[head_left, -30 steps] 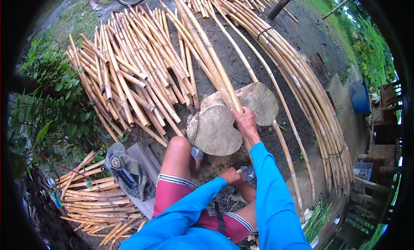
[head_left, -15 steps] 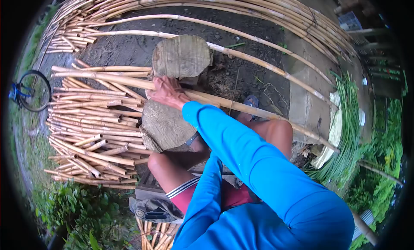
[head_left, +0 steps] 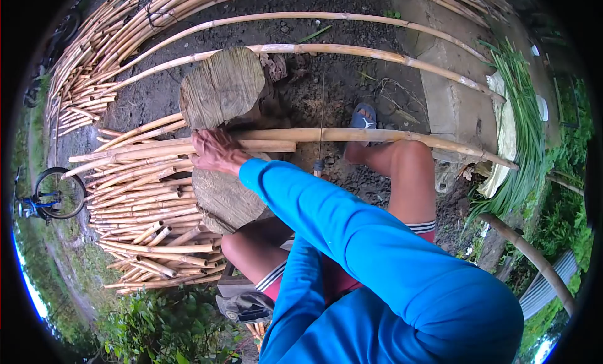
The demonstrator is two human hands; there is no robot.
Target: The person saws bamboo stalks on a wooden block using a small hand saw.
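Observation:
My right hand (head_left: pixel 217 152) is closed around a long bamboo pole (head_left: pixel 370 135) where it crosses between two wooden stumps, the upper stump (head_left: pixel 221 87) and the lower stump (head_left: pixel 227 199). A shorter bamboo piece (head_left: pixel 270 146) lies along the pole, its end just right of the hand. A thin straight saw-like blade (head_left: pixel 323 106) stands across the pole, and its handle (head_left: pixel 318 167) shows above my right sleeve. My left forearm passes beneath the right one; the left hand is hidden behind that sleeve.
Cut bamboo pieces (head_left: pixel 141 204) are heaped at left. Two long poles (head_left: pixel 352 50) lie beyond the stumps. A sandalled foot (head_left: pixel 363 120) rests by the pole. Green stalks (head_left: pixel 524 113) lie at right, and a bicycle wheel (head_left: pixel 59 193) stands far left.
The view has shifted, bringing the sandalled foot and the blade's handle into clearer sight. My right hand still grips the bamboo between the stumps.

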